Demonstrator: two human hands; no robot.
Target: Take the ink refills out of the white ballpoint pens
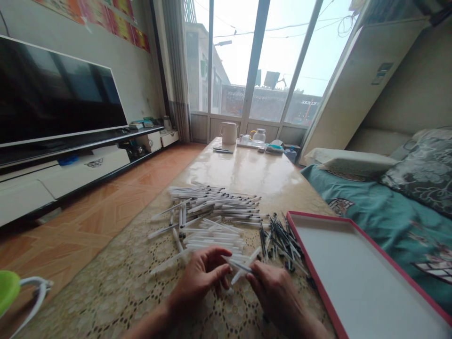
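Note:
A heap of white pen barrels lies on a lace-covered table, with a smaller pile of thin dark refills to its right. My left hand and my right hand meet at the near edge of the heap. Together they pinch a white pen barrel with a dark refill at its end; the left fingers close on one end, the right fingers on the other.
An empty red-rimmed white tray sits at the right, beside a teal-covered sofa. At the table's far end stand a white jug and a glass pot. A TV is on the left; a green cup is near left.

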